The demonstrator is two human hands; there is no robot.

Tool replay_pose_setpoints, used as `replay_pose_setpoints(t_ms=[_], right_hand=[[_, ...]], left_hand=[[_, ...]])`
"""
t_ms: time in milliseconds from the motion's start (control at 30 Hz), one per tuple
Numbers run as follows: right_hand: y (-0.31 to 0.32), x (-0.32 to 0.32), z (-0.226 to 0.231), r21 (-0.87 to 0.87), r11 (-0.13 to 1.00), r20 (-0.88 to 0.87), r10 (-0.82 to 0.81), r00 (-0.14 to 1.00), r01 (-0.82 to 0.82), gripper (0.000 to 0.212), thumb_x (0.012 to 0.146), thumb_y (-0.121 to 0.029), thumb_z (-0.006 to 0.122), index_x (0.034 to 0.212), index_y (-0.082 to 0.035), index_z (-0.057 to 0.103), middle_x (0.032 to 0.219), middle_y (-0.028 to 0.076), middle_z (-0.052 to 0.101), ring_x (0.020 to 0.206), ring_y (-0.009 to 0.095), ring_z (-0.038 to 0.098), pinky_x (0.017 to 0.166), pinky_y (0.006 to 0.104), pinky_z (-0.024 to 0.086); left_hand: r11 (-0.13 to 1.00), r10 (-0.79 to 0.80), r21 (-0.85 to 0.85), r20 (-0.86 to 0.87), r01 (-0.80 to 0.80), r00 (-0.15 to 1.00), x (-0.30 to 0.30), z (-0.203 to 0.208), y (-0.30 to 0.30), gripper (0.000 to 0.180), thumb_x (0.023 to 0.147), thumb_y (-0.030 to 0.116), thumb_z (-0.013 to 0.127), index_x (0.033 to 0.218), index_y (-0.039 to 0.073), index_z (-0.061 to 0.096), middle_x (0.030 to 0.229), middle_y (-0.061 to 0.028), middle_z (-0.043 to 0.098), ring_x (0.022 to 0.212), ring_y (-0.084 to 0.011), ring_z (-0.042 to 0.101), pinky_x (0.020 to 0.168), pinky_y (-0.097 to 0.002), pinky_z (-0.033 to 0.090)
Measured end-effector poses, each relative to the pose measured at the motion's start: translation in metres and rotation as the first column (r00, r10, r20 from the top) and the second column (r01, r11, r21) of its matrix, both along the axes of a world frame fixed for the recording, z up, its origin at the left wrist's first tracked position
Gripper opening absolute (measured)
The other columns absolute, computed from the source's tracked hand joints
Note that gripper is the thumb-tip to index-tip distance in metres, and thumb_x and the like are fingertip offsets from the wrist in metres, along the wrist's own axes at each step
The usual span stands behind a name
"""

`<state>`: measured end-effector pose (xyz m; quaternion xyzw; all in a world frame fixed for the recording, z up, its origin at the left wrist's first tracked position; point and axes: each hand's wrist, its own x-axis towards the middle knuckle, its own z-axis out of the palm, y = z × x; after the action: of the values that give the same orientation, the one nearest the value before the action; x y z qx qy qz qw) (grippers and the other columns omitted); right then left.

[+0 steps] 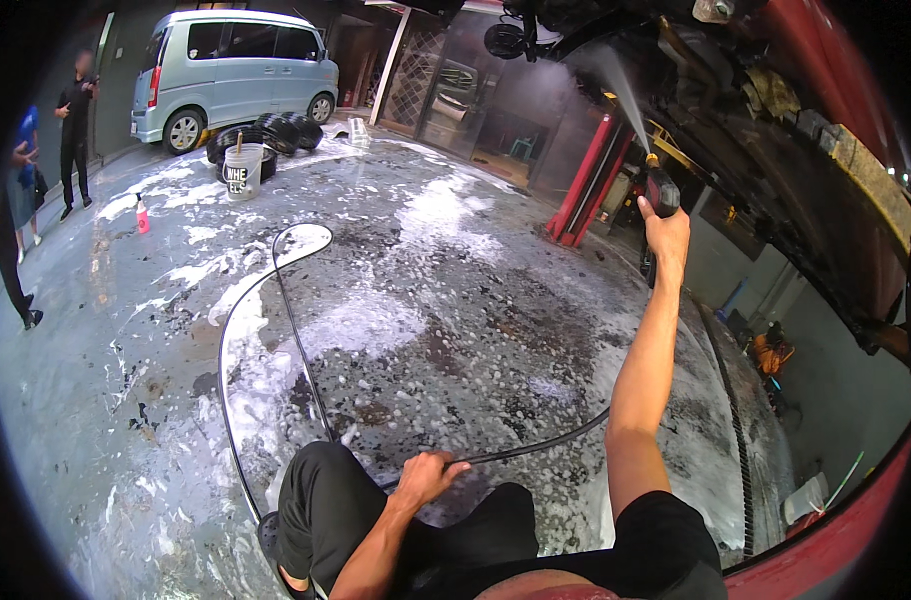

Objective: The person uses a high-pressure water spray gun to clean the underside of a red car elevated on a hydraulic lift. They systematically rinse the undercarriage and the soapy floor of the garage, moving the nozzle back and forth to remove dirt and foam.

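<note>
My right hand [666, 238] is raised at the right, wrapped round the grip of a pressure washer gun [660, 190]. From its yellow nozzle tip [653, 160] a fan of water spray [628, 100] goes up toward the underside of a raised vehicle [721, 125]. Low in the middle, over my knees, my left hand [428, 477] is closed round a black hose [536, 447]. The hose runs right behind my right forearm, and on the left it makes a long loop across the foamy floor [376, 330].
A red lift post [584, 185] stands beyond the gun. Farther left are a light blue van [241, 70], stacked tires [288, 133], a white bucket [243, 175] and a pink spray bottle [142, 216]. Two people [76, 130] stand at the far left. White foam and dirt cover much floor.
</note>
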<state>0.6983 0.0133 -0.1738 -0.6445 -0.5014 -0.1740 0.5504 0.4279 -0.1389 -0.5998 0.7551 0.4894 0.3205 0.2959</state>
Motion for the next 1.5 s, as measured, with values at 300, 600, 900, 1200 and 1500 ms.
replay_pose_setpoints(t_ms=[300,600,900,1200,1500], right_hand=[[0.035,0.048,-0.022,0.035,0.999,-0.072,-0.011,0.997,0.013,0.047,0.079,-0.037,0.08,0.105,0.001,0.069,0.09,0.016,0.07,0.07,0.028,0.068,0.07,0.0395,0.053],[0.003,0.159,-0.057,0.185,0.978,0.192,0.063,0.979,-0.099,0.049,0.084,-0.031,0.078,0.116,0.004,0.067,0.101,0.018,0.073,0.091,0.029,0.069,0.086,0.0397,0.05],[-0.037,0.121,-0.074,0.077,0.989,-0.022,0.13,0.991,-0.128,0.023,0.083,-0.021,0.077,0.077,-0.003,0.063,0.055,-0.001,0.051,0.043,0.009,0.044,0.04,0.0297,0.035],[-0.069,0.122,-0.085,0.052,0.983,-0.363,0.181,0.914,-0.174,0.015,0.081,-0.01,0.073,0.08,0.002,0.064,0.057,0.005,0.057,0.045,0.014,0.054,0.044,0.0331,0.042],[-0.1,0.127,-0.097,0.147,0.976,-0.483,0.21,0.85,-0.158,0.007,0.083,-0.002,0.067,0.08,0.002,0.062,0.062,0.004,0.057,0.048,0.012,0.052,0.043,0.0292,0.042]], left_hand=[[1.0,0.003,0.004,-0.072,-0.002,0.997,0.004,-0.013,0.002,0.05,0.091,0.053,0.061,0.087,0.004,0.071,0.073,-0.0192,0.067,0.078,-0.0418,0.066,0.07,-0.05,0.052],[0.984,-0.174,-0.046,-0.089,0.17,0.981,0.02,-0.019,-0.002,0.053,0.091,0.054,0.058,0.084,0.003,0.066,0.079,-0.0214,0.067,0.084,-0.0434,0.066,0.072,-0.0537,0.052],[0.991,-0.128,-0.04,-0.092,0.125,0.988,0.008,-0.023,-0.002,0.051,0.089,0.055,0.061,0.089,0.005,0.07,0.085,-0.0195,0.069,0.089,-0.0415,0.066,0.076,-0.0516,0.052],[0.988,-0.137,-0.097,-0.142,0.124,0.98,0.006,-0.009,0.004,0.043,0.087,0.05,0.069,0.098,0.009,0.073,0.085,-0.0154,0.071,0.084,-0.0361,0.069,0.073,-0.0439,0.054],[0.987,-0.147,-0.09,-0.199,0.131,0.969,0.002,-0.023,0.007,0.049,0.084,0.055,0.069,0.088,0.006,0.072,0.078,-0.0147,0.07,0.08,-0.0367,0.068,0.071,-0.0453,0.053]])
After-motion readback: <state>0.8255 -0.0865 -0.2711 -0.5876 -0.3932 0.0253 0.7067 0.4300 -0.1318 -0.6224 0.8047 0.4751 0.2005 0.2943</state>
